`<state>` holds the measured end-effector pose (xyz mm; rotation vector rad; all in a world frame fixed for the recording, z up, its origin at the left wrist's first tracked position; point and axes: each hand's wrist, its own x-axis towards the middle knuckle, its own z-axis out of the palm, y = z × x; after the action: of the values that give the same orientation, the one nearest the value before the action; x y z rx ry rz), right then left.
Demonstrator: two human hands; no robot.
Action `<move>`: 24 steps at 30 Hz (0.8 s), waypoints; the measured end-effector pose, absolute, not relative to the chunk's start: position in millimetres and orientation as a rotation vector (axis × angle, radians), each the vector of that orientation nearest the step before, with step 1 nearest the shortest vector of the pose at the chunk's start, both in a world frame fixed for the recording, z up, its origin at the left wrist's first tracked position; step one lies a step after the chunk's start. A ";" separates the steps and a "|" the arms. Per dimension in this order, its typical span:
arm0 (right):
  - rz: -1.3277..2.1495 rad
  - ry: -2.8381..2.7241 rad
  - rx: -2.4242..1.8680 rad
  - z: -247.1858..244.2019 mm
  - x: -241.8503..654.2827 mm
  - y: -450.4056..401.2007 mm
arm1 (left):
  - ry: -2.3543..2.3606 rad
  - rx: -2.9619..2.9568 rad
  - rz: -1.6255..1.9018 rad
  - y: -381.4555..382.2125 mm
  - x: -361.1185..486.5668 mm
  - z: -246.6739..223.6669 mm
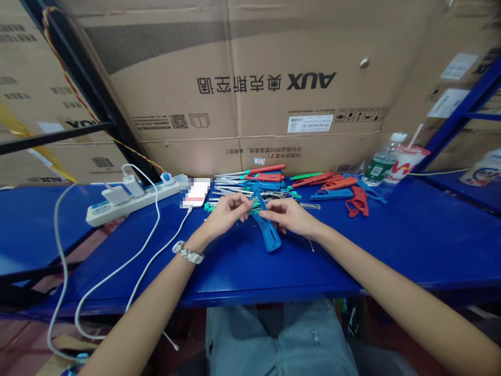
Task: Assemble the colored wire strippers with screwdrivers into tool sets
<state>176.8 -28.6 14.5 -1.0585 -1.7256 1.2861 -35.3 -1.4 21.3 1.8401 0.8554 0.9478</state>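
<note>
A blue plastic handle shell [269,235], shaped like half of a long-nosed lighter, is held above the table between my hands. My left hand [230,210] is closed, thumb and forefinger pinched by the upper left of the shell. From the right, my right hand [291,215] pinches the shell's middle. Any small part between the fingertips is too hidden to make out. Just behind my hands lie several long lighters with metal tubes, among them a red-handled lighter [268,169] and a blue-handled lighter [270,185].
Loose red shells [357,201] and a blue shell [332,194] lie right of the pile. A water bottle [381,163] and a paper cup [407,164] stand at the back right. On the left are a power strip [117,208], white cables and a phone [199,192]. Cardboard [266,109] walls the back.
</note>
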 end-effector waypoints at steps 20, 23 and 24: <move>0.457 -2.287 -1.111 7.9 183.7 -6.9 | 1.319 2.485 0.804 24.3 -69.9 7.0; 0.357 -2.238 -1.203 11.8 184.1 6.4 | 1.400 2.640 0.728 30.1 -69.7 7.1; 0.321 -2.238 -1.241 13.0 184.1 10.4 | 1.418 2.670 0.683 32.0 -68.6 7.8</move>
<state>184.1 10.4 13.0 -1.2405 -2.2375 0.3211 -68.6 32.0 7.8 2.6698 1.4179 0.6834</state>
